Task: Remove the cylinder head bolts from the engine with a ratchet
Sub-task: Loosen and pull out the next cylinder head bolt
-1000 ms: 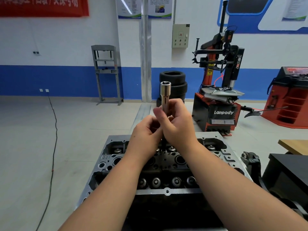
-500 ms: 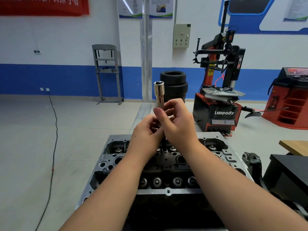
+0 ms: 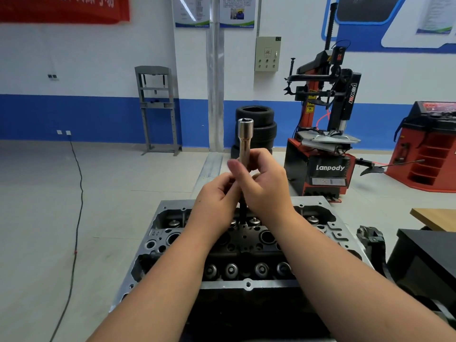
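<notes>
Bare workshop floor point(image 3: 74, 218) beyond, left hand point(image 3: 214, 201), right hand point(image 3: 265, 186) gripping upright socket point(image 3: 244, 137)

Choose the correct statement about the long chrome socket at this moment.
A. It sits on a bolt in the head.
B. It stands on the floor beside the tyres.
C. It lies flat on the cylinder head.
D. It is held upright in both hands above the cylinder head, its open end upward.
D: the long chrome socket stands upright with its open end on top, gripped by the left hand and right hand above the cylinder head.
</notes>
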Motion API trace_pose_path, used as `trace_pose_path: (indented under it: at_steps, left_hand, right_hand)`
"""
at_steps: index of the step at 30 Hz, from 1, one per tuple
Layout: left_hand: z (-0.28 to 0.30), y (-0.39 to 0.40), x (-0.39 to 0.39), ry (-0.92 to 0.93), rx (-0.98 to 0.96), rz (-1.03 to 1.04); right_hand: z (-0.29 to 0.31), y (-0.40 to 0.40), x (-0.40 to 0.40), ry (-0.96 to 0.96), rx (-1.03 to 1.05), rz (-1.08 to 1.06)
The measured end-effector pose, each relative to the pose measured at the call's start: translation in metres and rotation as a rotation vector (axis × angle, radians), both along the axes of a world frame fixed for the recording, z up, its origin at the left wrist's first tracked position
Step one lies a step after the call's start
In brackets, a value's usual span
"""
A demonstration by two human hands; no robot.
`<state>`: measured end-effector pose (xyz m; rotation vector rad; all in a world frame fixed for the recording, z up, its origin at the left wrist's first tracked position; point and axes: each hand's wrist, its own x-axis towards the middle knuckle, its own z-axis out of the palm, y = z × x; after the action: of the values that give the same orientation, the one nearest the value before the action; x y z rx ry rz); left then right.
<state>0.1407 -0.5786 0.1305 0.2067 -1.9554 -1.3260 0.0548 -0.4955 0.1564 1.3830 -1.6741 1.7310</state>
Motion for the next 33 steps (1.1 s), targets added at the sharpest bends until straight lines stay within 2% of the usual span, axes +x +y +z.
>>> trace_pose_path:
  at_steps: [4,11,16,20,27,30,33]
  left_hand:
    - [-0.0010,-0.0010,-0.0021,0.028,0.057,0.033]
    - [-0.0005,0.0026,-0.0020,-0.011,0.068,-0.113]
    - [-0.0009,-0.0015,-0.0027,0.020,0.101,0.005]
    - [-0.0019,0.0024,-0.0029,0.003,0.147,-0.061]
    - [0.0004,0.0018,-0.0008,-0.004,0.000,-0.019]
    - [-0.0004,0.0003,-0.0007,0.036,0.037,0.033]
    - [0.0001,0.0016,-0.0011,0.022,0.108,0.001]
  right_hand:
    - [-0.0023,-0.0042,-0.0019,0.009,0.041,-0.010]
    - [0.0000,-0.0004,-0.0004,-0.039,0.017,0.026]
    - [0.0006,-0.0009,0.0019,0.046,0.004,-0.060]
    - [0.0004,-0.0007,-0.0011,0.078,0.052,-0.088]
    - [0.0013,0.0012,0.0013,0.060,0.032,-0.033]
    - [0.0005,-0.0006,-0.0018,0.134,0.003,-0.040]
    - [0.0007,-0.0032,-0.0018,0.103,0.065,-0.012]
